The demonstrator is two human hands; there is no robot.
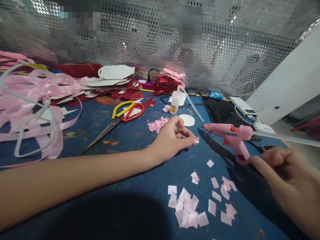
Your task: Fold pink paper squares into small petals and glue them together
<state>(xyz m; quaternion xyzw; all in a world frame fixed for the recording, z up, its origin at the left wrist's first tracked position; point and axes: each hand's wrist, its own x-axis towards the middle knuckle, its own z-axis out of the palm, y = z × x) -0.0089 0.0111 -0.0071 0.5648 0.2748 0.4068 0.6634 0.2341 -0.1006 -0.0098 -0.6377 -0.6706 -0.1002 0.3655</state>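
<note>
My left hand (172,135) reaches across the table from the left. Its thumb and fingertips pinch a small square of pink ribbon (196,140). Just right of it is a pink glue gun (228,132), its nozzle pointing left and a clear glue stick (282,136) coming out of its back. My right hand (287,180), blurred, is beside the bottom of the gun's handle; the thumb stands apart from the half-curled fingers, and nothing shows between them. Below lie several loose pink ribbon squares (193,220). A heap of small pink pieces (157,125) sits behind my left hand.
Scissors (116,121) with yellow and red handles lie left of centre. Near a white oval disc (187,120) stands a small glue bottle (175,102). Pink ribbon (30,90) and a white cable (17,140) sprawl at the left. A perforated metal panel (140,43) closes the back.
</note>
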